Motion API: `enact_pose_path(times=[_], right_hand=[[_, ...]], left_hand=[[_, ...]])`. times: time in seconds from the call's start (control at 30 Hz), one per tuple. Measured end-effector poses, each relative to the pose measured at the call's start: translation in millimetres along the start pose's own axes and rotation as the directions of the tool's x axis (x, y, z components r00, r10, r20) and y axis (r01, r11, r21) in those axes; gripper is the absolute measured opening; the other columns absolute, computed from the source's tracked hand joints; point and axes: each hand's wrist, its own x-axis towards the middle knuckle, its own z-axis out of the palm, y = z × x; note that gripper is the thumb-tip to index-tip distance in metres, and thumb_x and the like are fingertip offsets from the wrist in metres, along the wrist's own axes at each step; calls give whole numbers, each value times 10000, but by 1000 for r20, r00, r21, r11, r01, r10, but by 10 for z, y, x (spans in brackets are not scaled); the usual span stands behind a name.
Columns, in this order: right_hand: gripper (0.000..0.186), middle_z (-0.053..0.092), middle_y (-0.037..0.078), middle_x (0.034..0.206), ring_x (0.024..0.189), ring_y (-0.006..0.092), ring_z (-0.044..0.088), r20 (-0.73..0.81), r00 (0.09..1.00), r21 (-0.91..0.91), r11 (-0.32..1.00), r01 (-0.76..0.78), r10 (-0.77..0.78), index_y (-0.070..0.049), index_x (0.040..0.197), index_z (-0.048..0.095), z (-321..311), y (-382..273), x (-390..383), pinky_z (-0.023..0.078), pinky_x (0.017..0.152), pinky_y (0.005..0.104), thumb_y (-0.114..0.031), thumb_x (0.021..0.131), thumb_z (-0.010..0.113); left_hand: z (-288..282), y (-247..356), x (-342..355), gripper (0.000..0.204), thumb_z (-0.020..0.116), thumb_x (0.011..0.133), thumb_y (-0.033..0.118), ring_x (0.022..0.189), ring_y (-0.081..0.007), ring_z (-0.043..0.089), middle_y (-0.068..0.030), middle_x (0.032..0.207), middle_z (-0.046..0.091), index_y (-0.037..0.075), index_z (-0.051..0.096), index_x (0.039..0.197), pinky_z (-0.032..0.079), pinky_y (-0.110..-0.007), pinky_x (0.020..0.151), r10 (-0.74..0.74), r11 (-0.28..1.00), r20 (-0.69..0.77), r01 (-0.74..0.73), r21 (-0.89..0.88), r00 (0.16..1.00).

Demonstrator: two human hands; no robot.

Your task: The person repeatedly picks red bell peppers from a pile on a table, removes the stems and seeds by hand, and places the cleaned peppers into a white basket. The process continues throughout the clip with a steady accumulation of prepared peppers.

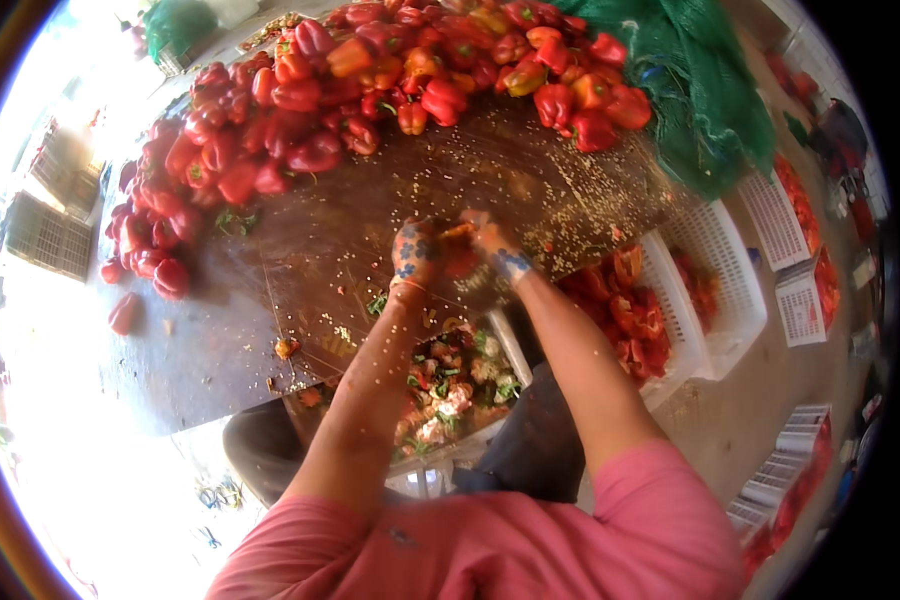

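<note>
Over the near part of the brown table [340,215], my two hands meet at a red bell pepper [457,262], blurred by motion. My left hand [413,253], in a pale glove with blue flower shapes, is closed on the pepper's left side. On its other side my right hand [492,243], gloved alike, grips it with bent fingers. Parts of the fingers are hidden or smeared. Pale seeds lie scattered around both hands. Beyond them, a long heap of red bell peppers [315,105] curves across the far side of the table.
A box of cores and green scraps [455,385] stands below the table edge, between my legs. White crates [735,290] at the right hold red pepper pieces [630,320]. Green netting [705,100] covers the far right corner. A single pepper [124,313] lies at the left.
</note>
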Motion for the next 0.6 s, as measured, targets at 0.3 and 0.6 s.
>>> enact_pose_path(times=[0.3, 0.6], right_hand=[[269, 673, 88, 928, 814, 195, 637, 217, 936, 73, 952, -297, 276, -13, 989, 619, 62, 389, 115, 523, 726, 342, -233, 854, 695], [324, 659, 98, 980, 866, 181, 623, 38, 995, 854, 514, -82, 94, 8, 1096, 600, -379, 391, -300, 511, 785, 299, -219, 871, 650]], left_hand=[[-290, -568, -244, 220, 636, 794, 34, 885, -208, 648, -100, 947, 683, 35, 684, 1008, 531, -325, 772, -298, 442, 327, 434, -785, 897], [113, -868, -175, 228, 501, 890, 67, 887, -245, 652, -135, 1003, 662, -14, 628, 1062, 551, -353, 791, -371, -132, 320, 291, -947, 872]])
